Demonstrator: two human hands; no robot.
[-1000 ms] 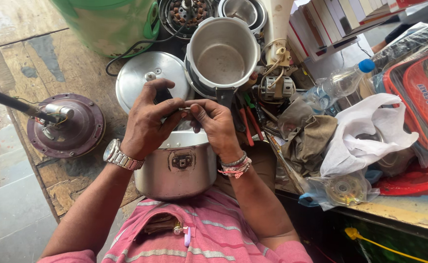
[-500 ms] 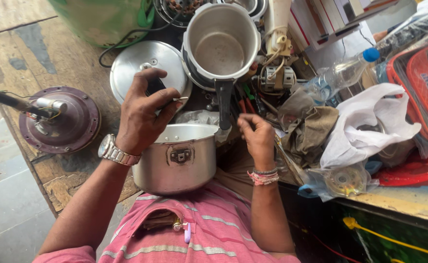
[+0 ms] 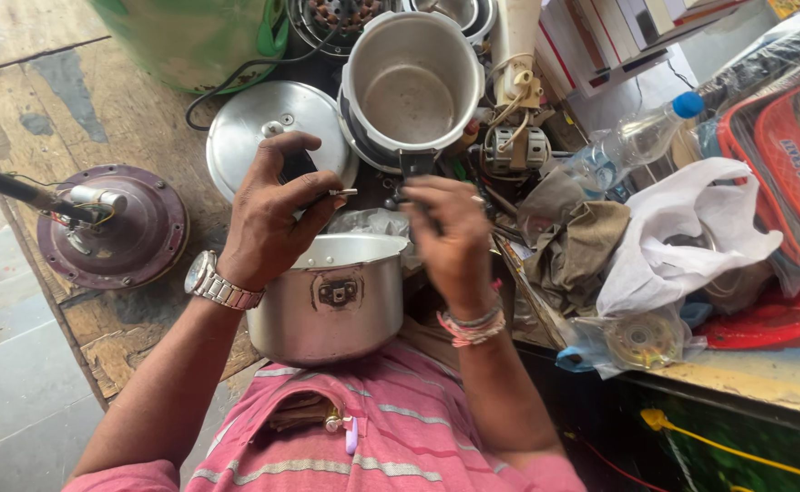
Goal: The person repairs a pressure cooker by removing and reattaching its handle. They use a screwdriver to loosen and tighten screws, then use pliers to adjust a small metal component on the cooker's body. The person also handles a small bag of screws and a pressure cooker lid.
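Red zipped bag with a printed picture lies at the far right, beside a white plastic bag and a clear bottle with blue cap. Left hand pinches a small metal pin and a dark part above the dull aluminium pot at the person's chest. Right hand is half curled, fingers bent down; whether it holds something, I cannot tell.

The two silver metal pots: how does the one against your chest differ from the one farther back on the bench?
The near silver pot lies tilted against the pink striped shirt, showing its side bracket; the far silver pot stands upright, its bare inside visible. The left hand is over the near pot's rim; neither hand touches the far pot. Both are lidless, dull metal.
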